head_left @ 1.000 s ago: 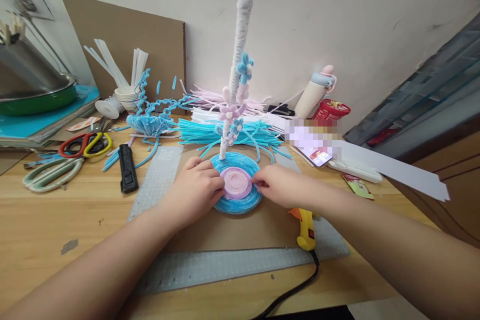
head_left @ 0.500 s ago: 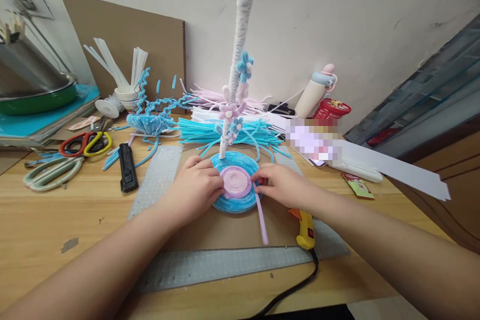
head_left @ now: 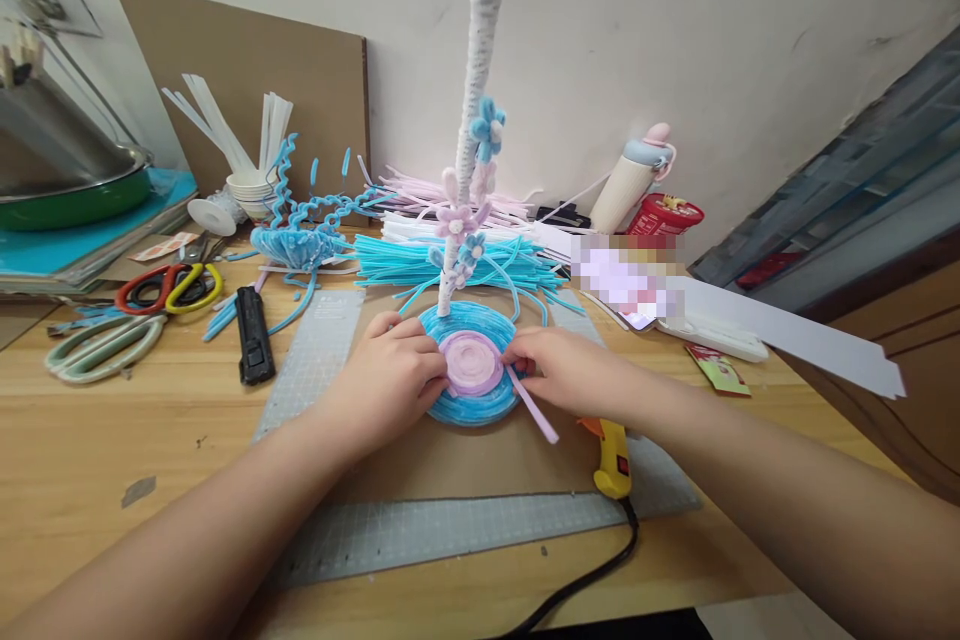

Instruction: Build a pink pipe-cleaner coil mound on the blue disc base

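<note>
A round blue coil (head_left: 480, 411) lies on brown cardboard, with a pink and lilac coil (head_left: 472, 364) on its middle. From the right side of the lilac coil a loose lilac strip (head_left: 536, 408) sticks out toward the front right. My right hand (head_left: 551, 365) pinches this strip beside the coil. My left hand (head_left: 401, 370) rests at the coil's left edge, fingers curled and pressed on it; the fingertips are partly hidden. Behind the lilac coil rises a white wrapped stem (head_left: 475, 70) with blue and pink flowers.
A yellow glue gun (head_left: 613, 460) with a black cord lies at the front right. Scissors (head_left: 105, 348) and a black tool (head_left: 256, 335) are on the left. Blue pipe cleaners (head_left: 450, 263) lie behind the coil. A bottle (head_left: 626, 185) leans at the back right.
The free end of the lilac strip has swung to the right and slightly up. Both hands stay in nearly the same place.
</note>
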`<state>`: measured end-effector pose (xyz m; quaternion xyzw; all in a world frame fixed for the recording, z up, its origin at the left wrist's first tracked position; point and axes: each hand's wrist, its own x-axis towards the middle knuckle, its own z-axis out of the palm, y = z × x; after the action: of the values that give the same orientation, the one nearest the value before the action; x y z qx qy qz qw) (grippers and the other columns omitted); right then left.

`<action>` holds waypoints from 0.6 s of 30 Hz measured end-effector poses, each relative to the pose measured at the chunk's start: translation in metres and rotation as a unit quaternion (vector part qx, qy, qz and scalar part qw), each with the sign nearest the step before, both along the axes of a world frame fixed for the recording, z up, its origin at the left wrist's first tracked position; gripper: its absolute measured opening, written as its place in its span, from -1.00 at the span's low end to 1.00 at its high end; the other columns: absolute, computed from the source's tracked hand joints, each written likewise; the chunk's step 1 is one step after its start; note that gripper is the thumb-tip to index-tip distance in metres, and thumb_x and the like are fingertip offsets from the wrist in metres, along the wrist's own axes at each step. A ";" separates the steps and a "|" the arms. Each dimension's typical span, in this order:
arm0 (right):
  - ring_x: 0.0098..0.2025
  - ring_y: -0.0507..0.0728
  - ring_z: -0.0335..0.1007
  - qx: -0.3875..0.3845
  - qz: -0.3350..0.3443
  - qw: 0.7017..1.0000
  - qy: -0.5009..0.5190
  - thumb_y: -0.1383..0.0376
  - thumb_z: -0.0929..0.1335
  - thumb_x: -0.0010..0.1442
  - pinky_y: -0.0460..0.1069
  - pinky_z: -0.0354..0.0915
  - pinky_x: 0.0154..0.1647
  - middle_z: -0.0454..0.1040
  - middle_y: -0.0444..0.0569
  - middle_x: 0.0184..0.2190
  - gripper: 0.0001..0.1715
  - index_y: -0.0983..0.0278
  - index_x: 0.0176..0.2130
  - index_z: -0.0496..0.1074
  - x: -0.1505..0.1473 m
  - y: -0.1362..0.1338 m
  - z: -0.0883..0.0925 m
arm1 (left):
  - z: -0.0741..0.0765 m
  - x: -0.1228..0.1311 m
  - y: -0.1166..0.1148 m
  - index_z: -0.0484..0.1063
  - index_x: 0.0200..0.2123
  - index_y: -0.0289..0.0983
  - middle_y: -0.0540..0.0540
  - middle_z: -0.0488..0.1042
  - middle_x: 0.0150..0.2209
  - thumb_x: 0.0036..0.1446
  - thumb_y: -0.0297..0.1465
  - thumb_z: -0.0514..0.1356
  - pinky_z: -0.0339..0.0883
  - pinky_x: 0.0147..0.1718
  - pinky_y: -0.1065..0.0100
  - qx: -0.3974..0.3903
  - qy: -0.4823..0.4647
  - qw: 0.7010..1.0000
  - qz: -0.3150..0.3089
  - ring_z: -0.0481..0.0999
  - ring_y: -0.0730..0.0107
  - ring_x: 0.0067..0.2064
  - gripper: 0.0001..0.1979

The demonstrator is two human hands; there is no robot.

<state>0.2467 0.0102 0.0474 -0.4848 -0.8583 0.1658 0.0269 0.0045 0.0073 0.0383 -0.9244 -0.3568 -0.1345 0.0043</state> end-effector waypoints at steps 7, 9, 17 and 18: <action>-0.28 0.11 0.43 0.012 -0.025 1.000 -0.010 0.40 0.40 0.09 -0.07 0.21 -0.30 0.55 -0.05 -0.31 -0.86 0.24 -0.29 0.56 -0.004 0.002 0.000 | -0.001 0.000 -0.001 0.52 -0.40 -0.19 0.00 0.55 -0.38 0.19 -0.39 0.16 0.03 -0.10 0.17 -0.002 0.004 1.000 0.000 0.42 0.30 -0.21 -0.84; -0.32 0.09 0.42 0.014 -0.029 0.999 -0.001 0.38 0.42 0.09 -0.08 0.20 -0.33 0.54 -0.07 -0.34 -0.90 0.24 -0.32 0.56 -0.004 0.002 0.000 | -0.001 0.000 -0.001 0.53 -0.40 -0.19 0.00 0.55 -0.38 0.19 -0.39 0.16 0.03 -0.11 0.17 -0.004 0.003 1.000 0.001 0.42 0.30 -0.22 -0.84; -0.26 0.09 0.42 0.041 0.069 0.997 0.007 0.42 0.41 0.10 -0.06 0.22 -0.25 0.53 -0.07 -0.35 -0.91 0.28 -0.42 0.53 -0.010 0.006 0.002 | 0.000 0.000 -0.001 0.52 -0.40 -0.19 0.00 0.55 -0.38 0.19 -0.40 0.16 0.02 -0.12 0.18 -0.007 0.003 1.000 -0.002 0.42 0.30 -0.22 -0.84; -0.24 0.10 0.42 0.046 0.084 0.995 0.004 0.44 0.41 0.10 -0.05 0.22 -0.23 0.53 -0.06 -0.32 -0.90 0.28 -0.42 0.53 -0.010 0.007 0.003 | 0.000 0.000 -0.001 0.52 -0.40 -0.19 0.00 0.55 -0.38 0.19 -0.40 0.16 0.02 -0.13 0.18 -0.007 0.001 1.000 -0.002 0.42 0.30 -0.23 -0.84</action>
<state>0.2364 0.0174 0.0502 -0.4089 -0.9025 0.1296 0.0392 0.0041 0.0063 0.0379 -0.9254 -0.3556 -0.1307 -0.0025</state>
